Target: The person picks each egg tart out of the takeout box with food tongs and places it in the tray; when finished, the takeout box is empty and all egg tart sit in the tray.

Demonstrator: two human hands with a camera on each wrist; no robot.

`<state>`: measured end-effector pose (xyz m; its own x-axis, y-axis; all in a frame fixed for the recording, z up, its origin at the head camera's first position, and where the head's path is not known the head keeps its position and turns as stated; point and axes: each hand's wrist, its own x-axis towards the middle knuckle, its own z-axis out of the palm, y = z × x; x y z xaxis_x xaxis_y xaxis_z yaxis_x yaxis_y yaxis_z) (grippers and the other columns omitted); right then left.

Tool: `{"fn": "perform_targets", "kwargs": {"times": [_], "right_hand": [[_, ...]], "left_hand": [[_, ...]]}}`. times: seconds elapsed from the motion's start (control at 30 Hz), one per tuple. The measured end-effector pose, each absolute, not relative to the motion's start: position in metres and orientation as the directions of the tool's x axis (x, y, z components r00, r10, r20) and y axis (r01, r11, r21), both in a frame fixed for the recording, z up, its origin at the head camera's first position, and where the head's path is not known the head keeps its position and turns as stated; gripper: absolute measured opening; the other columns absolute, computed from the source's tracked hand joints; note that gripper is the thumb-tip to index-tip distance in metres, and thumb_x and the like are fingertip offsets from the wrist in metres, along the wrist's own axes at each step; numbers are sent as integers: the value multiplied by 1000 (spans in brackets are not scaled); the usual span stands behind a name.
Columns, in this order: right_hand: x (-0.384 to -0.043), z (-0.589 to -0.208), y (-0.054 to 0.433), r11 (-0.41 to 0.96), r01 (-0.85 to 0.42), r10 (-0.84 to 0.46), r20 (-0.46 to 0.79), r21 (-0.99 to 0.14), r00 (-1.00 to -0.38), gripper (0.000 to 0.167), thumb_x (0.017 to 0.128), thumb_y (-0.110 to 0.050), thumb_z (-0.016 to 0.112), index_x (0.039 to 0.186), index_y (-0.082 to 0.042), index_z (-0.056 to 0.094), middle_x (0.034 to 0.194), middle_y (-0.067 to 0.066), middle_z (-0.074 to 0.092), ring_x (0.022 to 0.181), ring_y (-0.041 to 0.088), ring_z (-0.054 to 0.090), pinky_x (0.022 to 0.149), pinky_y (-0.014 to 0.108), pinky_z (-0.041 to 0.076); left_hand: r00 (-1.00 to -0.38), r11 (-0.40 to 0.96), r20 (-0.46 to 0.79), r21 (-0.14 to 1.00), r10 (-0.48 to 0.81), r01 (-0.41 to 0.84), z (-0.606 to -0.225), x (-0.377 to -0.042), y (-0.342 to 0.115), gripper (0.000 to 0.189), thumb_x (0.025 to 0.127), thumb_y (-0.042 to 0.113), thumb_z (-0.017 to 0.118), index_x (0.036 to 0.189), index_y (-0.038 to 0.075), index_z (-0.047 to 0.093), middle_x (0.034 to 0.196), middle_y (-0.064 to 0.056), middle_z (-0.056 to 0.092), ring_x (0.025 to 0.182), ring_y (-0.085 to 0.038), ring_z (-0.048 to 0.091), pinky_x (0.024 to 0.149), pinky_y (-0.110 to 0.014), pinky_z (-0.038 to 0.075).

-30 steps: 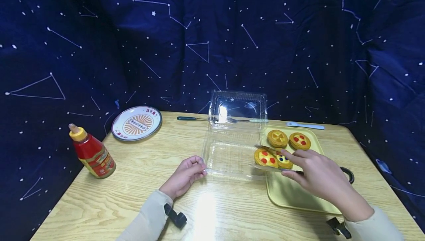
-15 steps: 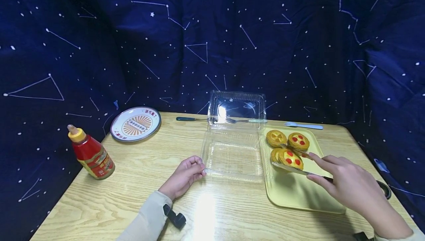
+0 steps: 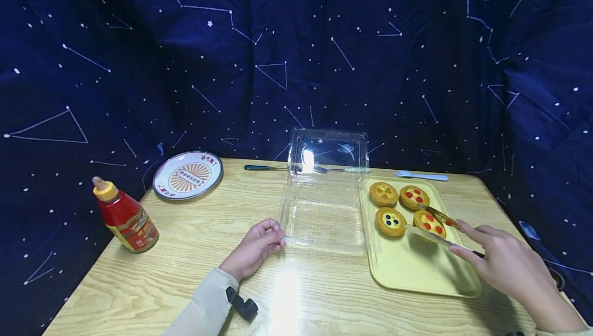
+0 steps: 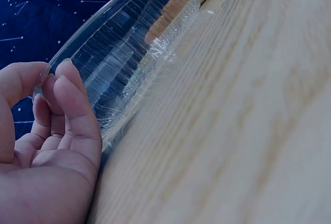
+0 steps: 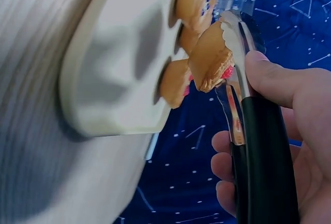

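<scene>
My right hand [image 3: 509, 261] grips black-handled metal tongs [image 5: 266, 151]. Between the tong tips is a tart with red dots [image 3: 430, 224], lifted off the yellow tray [image 3: 417, 274] as the right wrist view shows. Left of it on the tray lies a tart with blue dots [image 3: 390, 222]. Behind sit a lattice-top tart [image 3: 383, 194] and another red-dotted tart [image 3: 414, 197]. With thumb and fingers my left hand [image 3: 255, 248] pinches the near left corner of a clear plastic clamshell box [image 3: 324, 220]. Its lid [image 3: 331, 148] stands raised at the back.
A red squeeze bottle [image 3: 129, 223] with a yellow cap stands at the left edge. Behind it is a patterned plate [image 3: 187, 175]. Along the back lie a dark-handled utensil [image 3: 259, 168], a pale-handled fork [image 3: 354, 170] partly behind the lid, and a light blue fork [image 3: 421, 175].
The tongs have carried the red-dotted tart rightward, away from the box side, uncovering the blue-dotted tart. My left hand keeps its hold on the box corner.
</scene>
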<state>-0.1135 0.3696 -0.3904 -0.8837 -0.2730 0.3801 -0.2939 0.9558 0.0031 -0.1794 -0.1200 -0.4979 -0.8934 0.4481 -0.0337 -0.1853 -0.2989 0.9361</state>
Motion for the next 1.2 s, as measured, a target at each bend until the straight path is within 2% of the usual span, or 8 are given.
{"fn": "perform_targets", "kwargs": {"times": [0.17,0.33,0.43,0.67,1.0,1.2], "right_hand": [[-120,-401,378,960,-281,-254,377,-18,-891,60,79,-45,79,125,-8,66,92,14,68,74,36,65,53,53,48],[-127,-413,383,957,-269,-212,375,-107,-902,62,81,-43,79,129,-6,64,90,14,67,66,30,62,47,48,44],[-129,-417,384,959,-243,-178,355,-147,-918,63,83,-43,77,133,-7,62,93,16,67,67,31,62,46,49,44],[-129,-427,386,962,-186,-119,305,-202,-945,69,83,-47,76,136,-6,58,108,25,65,78,45,63,49,56,43],[-131,-431,389,962,-144,-79,266,-232,-961,73,85,-51,73,139,-6,55,115,32,61,94,58,58,57,64,43],[-131,-432,389,959,-136,-70,256,-250,-964,74,85,-49,74,138,-1,54,117,35,59,98,59,55,62,67,42]], "left_hand": [[-895,-302,-27,936,446,-179,-500,-180,-120,10,99,9,58,97,8,48,93,-4,56,87,-14,60,77,-22,52],[-896,-299,-23,939,444,-172,-499,-181,-121,9,99,9,57,97,8,48,93,-4,56,87,-14,59,77,-23,51],[-897,-298,-23,939,442,-171,-499,-181,-120,9,99,9,57,96,8,48,92,-3,56,87,-15,59,77,-23,51],[-897,-305,-26,936,442,-177,-499,-181,-120,9,99,8,57,96,9,48,92,-2,56,87,-14,60,77,-23,52],[-896,-303,-28,936,443,-179,-499,-180,-120,10,99,9,58,96,8,48,93,-2,56,86,-13,60,76,-22,51],[-896,-302,-29,936,443,-180,-499,-180,-120,11,99,10,58,96,9,48,92,-2,56,86,-13,60,76,-22,51]]}}
